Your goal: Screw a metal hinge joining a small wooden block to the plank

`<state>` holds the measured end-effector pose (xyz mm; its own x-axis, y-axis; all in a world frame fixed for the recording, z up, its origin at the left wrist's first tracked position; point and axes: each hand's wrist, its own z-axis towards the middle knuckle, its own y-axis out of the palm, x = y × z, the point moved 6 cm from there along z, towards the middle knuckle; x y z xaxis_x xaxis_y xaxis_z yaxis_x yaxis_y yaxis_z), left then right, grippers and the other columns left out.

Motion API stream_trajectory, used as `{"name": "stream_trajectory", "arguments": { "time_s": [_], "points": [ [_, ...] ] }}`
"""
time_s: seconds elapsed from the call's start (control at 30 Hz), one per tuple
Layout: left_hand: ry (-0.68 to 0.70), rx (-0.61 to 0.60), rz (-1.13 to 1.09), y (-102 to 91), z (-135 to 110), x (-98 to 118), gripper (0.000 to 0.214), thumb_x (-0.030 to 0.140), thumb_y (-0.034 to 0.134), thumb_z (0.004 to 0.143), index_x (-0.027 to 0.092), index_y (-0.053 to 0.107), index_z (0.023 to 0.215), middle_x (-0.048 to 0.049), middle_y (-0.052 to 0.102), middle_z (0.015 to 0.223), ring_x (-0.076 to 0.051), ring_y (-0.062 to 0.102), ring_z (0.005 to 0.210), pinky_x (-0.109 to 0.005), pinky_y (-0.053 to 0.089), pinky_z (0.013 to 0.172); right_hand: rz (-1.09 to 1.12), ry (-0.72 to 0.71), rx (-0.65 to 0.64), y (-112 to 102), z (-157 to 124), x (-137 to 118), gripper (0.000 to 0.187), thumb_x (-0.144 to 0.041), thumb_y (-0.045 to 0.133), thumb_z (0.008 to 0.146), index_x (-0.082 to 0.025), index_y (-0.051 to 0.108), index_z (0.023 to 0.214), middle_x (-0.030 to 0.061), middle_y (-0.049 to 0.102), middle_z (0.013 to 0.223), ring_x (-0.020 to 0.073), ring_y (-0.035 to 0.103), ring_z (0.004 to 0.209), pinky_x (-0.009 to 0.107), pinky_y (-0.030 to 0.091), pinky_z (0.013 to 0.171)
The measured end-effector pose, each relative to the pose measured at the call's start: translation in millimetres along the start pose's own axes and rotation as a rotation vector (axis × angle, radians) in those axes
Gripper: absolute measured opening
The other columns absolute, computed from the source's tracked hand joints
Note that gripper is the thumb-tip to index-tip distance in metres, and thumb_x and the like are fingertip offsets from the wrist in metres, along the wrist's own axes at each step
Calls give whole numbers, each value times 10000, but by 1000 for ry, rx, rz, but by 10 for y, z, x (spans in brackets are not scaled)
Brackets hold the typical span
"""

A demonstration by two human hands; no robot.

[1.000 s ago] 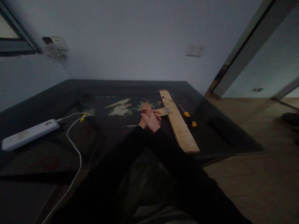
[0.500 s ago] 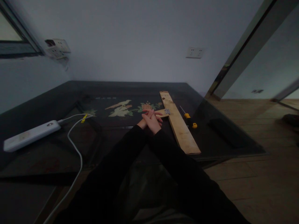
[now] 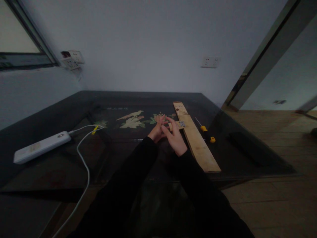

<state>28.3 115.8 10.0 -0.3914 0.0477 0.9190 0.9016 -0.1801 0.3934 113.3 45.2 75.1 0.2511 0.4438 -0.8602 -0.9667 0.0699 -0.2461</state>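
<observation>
Sleeves (image 3: 133,168): black, both forearms reaching forward over the bench (image 3: 128,153) edge.
White cord (image 3: 86,165): loops up from the lower left onto the bench; a yellow tag (image 3: 94,130) sits on it.
White bar-shaped unit (image 3: 42,147): lies at left, slanted, round button near its far end, cord leaving that end.
Dark flat object (image 3: 249,148): at right on the bench; too dim to identify.
Right hand (image 3: 177,138): raised beside the wood, fingers loosely curved and parted, no object seen in them.
Left hand (image 3: 156,132): just beside the right, fingers extended and apart, no object seen in them; cannot tell whether the fingertips of the two hands touch.
Screwdriver (image 3: 204,129): right of the long board, yellow-and-black handle nearer the person, shaft pointing away.
Short wood piece (image 3: 177,125): juts left from the long board, just beyond the right hand, partly hidden by its fingers; contact unclear.
Metal piece (image 3: 182,123): silvery, where short piece meets board; detail too small.
Long board (image 3: 198,142): pale, flat, running from near the front edge toward the back.
Inlay (image 3: 131,123): bird and flowers, beyond the hands.
Wall socket (image 3: 210,62): double, above the bench's far edge.
</observation>
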Motion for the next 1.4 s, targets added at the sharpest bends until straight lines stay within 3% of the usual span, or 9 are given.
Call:
{"name": "stream_trajectory", "arguments": {
  "time_s": [0.17,0.3,0.4,0.5,0.63,0.8,1.1,1.3,1.4],
  "points": [
    [37,170,55,-181,38,-50,371,491,444,894,188,612,1025,-66,638,976,-124,614,798,-200,469,617,-234,-91,-110,-651,-151,-286,449,-394,545,834,-244,491,1253,81,443,1365,219,408,1276,422,371,1034],
    [186,250,205,-235,32,-32,283,405,497,880,147,614,888,-11,600,707,-82,555,577,-180,408,537,-645,64,-113,-1134,-95,122,418,-339,552,826,-147,555,1198,132,562,1196,244,501,1171,410,386,1013],
    [344,214,334,-186,-12,41,241,367,515,868,148,616,859,11,572,653,-79,526,540,-188,404,533,-910,264,-183,-1260,-120,535,466,-359,529,848,-143,528,1260,165,526,1248,284,495,1193,422,387,1002],
    [434,177,415,-138,-68,98,230,360,511,865,156,616,848,16,563,647,-86,524,539,-206,428,553,-994,355,-241,-1199,-196,757,513,-402,519,857,-183,474,1319,158,474,1315,292,518,1169,410,408,970],
    [470,170,489,-115,-103,129,228,349,491,871,160,614,840,11,566,641,-91,523,533,-214,437,554,-1047,392,-251,-1082,-251,812,568,-463,502,857,-222,415,1363,151,400,1389,301,501,1188,403,421,940],
    [452,157,517,-103,-104,107,211,325,479,871,161,610,851,8,564,655,-85,518,527,-209,434,545,-1109,431,-260,-1029,-233,762,593,-481,510,838,-287,394,1386,136,356,1427,362,463,1205,432,417,907],
    [452,89,606,-66,-251,100,206,282,440,877,161,607,878,4,570,675,-90,544,556,-211,444,571,-1143,435,-266,-880,-245,647,516,-392,508,827,-350,466,1340,146,397,1377,332,469,1189,387,404,879],
    [458,-47,930,-144,-439,168,191,210,467,836,174,622,941,-9,619,704,-117,576,594,-230,456,591,-1165,427,-273,-730,-328,476,508,-401,499,824,-363,481,1331,142,410,1362,350,516,1096,378,419,815],
    [491,-51,1067,-225,-492,206,209,191,463,825,184,632,947,-24,641,745,-139,601,660,-250,476,641,-1147,405,-286,-645,-392,407,509,-399,493,826,-353,483,1333,151,408,1365,352,510,1093,387,424,809]
  ]
}}
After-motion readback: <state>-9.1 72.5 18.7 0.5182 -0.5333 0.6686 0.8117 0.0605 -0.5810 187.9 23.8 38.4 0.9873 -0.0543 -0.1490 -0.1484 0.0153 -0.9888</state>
